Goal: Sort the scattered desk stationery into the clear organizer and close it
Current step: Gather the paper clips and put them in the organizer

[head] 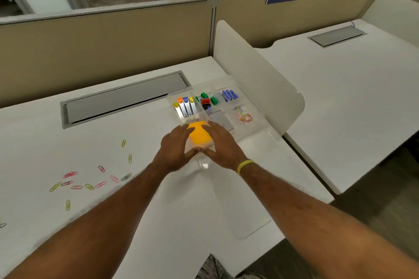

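Both forearms rise from the bottom edge to meet at mid-frame. Left hand (175, 149) and right hand (221, 145) flank a square orange sticky-note pad (199, 135), fingers nearly straight against its sides and thumbs meeting at its near edge. The pad sits at the near-left corner of the clear plastic organizer (258, 108), whose lid (244, 199) lies open towards the camera. Scattered coloured paper clips (90, 181) lie at lower left, well apart; the left hand is probably nearer to them.

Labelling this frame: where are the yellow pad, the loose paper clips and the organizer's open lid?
yellow pad (199, 133), head view, top face.
loose paper clips (77, 187), head view, a pink clip mid-cluster.
open lid (244, 206), head view, clear panel's middle.
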Tool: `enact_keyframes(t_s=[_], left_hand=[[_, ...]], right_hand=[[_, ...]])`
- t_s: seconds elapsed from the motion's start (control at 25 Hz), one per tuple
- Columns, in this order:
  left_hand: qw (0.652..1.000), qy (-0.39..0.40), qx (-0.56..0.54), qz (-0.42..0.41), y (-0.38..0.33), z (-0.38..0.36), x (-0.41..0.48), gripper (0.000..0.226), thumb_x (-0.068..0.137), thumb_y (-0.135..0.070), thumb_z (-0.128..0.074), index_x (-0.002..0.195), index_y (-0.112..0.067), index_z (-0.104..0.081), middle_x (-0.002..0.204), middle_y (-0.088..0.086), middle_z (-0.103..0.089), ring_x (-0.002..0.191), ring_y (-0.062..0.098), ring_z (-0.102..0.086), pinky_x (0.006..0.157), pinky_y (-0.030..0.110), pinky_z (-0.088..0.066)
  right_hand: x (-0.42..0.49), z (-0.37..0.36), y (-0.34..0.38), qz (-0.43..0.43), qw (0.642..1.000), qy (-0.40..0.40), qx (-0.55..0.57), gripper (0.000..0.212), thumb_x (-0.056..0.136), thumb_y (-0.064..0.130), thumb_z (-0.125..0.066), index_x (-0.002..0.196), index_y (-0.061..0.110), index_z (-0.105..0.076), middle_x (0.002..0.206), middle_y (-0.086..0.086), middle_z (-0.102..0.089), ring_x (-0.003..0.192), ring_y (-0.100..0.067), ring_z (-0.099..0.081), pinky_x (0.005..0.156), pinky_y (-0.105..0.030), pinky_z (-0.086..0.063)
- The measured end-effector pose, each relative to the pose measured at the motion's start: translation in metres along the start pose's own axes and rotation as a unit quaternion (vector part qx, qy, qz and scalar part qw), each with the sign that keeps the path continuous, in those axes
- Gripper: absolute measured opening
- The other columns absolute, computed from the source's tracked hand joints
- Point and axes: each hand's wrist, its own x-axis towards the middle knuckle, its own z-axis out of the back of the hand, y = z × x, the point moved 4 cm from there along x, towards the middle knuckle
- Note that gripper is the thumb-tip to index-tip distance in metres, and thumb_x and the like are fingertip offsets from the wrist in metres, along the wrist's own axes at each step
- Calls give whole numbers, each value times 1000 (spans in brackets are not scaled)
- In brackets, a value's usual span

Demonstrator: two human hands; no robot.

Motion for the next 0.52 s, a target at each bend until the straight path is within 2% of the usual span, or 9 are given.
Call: enact_keyframes(t_s=[0.2,0.52], left_hand=[[997,4,37,63,46,-1,-76,79,83,-67,-40,148,-23,-30,158,4,-24,146,25,-19,115,51,-21],[986,16,82,141,109,0,-178,77,87,-67,-36,150,-25,-23,161,0,-13,149,20,-9,119,47,-13]], right_hand=[[-16,-44,43,49,997,38,-54,81,88,42,-64,153,22,-19,162,-4,-10,149,-20,-7,120,-39,-15],[-34,-97,104,96,987,112,-65,80,90,41,-61,153,22,-17,162,-4,-9,149,-19,-6,121,-39,-13]])
